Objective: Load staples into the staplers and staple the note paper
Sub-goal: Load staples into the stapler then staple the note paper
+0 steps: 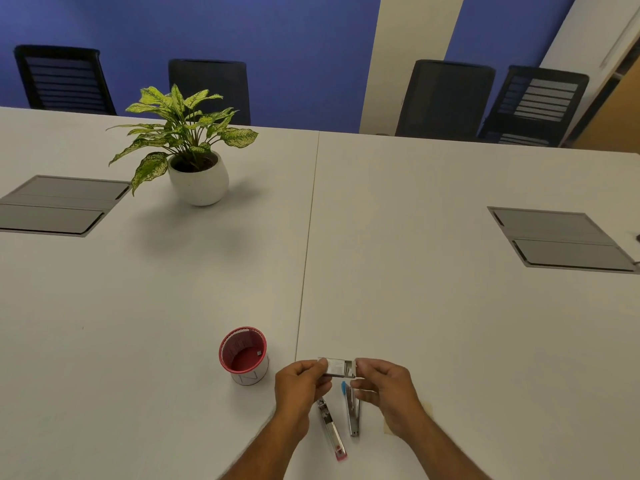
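Both hands (left [300, 384], right [388, 388]) pinch the staple box [338, 367] crosswise; two staplers [353, 412] lie just below, lengthwise toward the camera.

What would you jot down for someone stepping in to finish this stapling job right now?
Left hand and right hand: each pinches one end of the small staple box, held above the table.
Two staplers lie below the hands: the red-tipped stapler and the blue-tipped stapler.
The note paper is mostly hidden under the right hand.
The red cup stands to the left.
Done: box picked up.
Left: load both staplers, staple the paper.
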